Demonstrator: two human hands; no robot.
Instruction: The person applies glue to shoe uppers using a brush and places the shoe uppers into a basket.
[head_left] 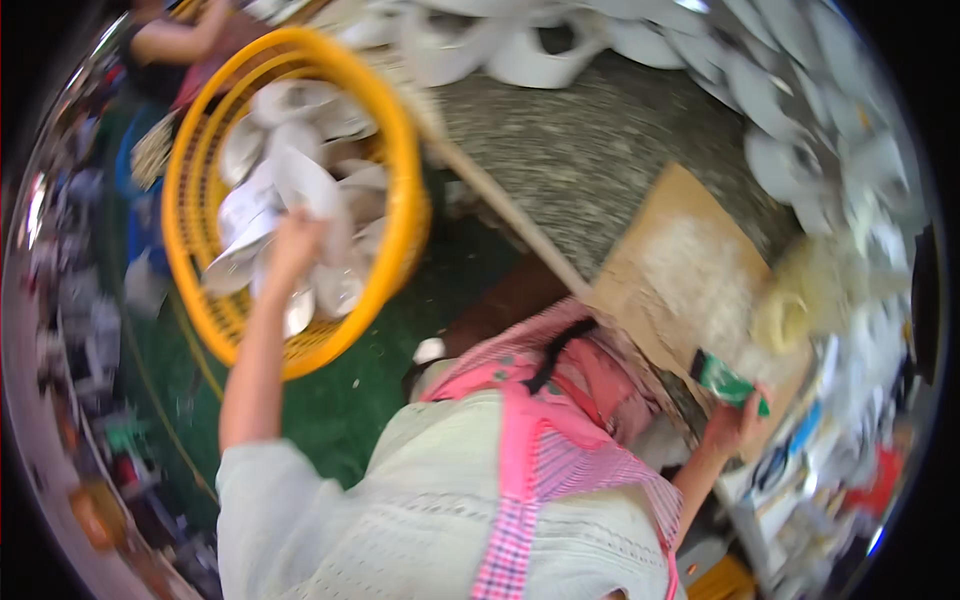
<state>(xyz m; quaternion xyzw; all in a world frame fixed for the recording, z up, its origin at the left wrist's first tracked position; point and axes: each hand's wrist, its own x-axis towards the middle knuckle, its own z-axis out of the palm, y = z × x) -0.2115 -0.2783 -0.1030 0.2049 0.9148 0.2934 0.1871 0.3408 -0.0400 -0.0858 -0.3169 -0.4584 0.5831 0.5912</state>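
My left hand (297, 245) reaches into a yellow plastic basket (402, 170) on the left. Its fingers are closed on a white curved piece (312, 188), one of several loose white pieces heaped in the basket. My right hand (735, 425) is at the lower right, by the near edge of a brown cardboard sheet (640, 235). It grips a flat green object with a dark end (728, 380), whose kind I cannot make out. A whitish smear (700, 270) covers much of the cardboard. Blur hides the finger details.
White curved pieces (545, 50) line the far and right sides of the grey worktable (590, 130), whose wooden edge (510, 215) runs beside the basket. A translucent yellowish container (790, 305) stands by the cardboard. Another person's arm (185, 40) shows at the far left, above the green floor (340, 415).
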